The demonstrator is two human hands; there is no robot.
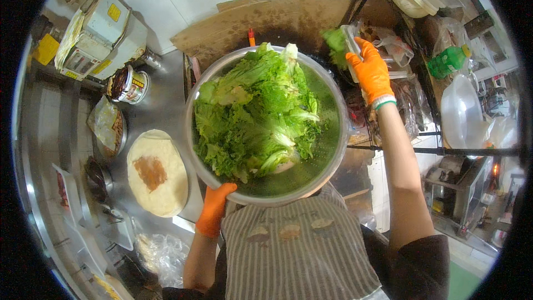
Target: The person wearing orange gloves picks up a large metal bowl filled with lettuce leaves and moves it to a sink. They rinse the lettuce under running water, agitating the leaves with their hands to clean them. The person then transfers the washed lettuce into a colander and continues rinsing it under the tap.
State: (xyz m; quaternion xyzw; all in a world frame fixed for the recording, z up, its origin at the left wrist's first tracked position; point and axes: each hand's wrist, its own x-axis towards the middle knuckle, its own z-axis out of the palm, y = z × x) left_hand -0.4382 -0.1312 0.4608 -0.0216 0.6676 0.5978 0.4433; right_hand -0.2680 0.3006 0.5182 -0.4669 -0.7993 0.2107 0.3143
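A large metal colander [329,162] stands in front of my body, heaped with leafy green lettuce [258,108]. My left hand [214,208], in an orange glove, grips its near rim on the left, thumb over the edge. Up and to the right, my right hand [368,68], gloved in orange over a white cuff, has its fingers on the edge of a pale plastic container [349,35]. Some blurred green leaves [335,46] show just left of that container; whether they lie inside it cannot be made out.
To the left, a steel counter [160,106] bears round flatbreads [175,175] with brown sauce on top, a tub of dark sauce [133,87] and a covered bowl [106,127]. A rack on the right holds plastic bags [395,50], a green bottle [449,62] and a clear basin [462,112].
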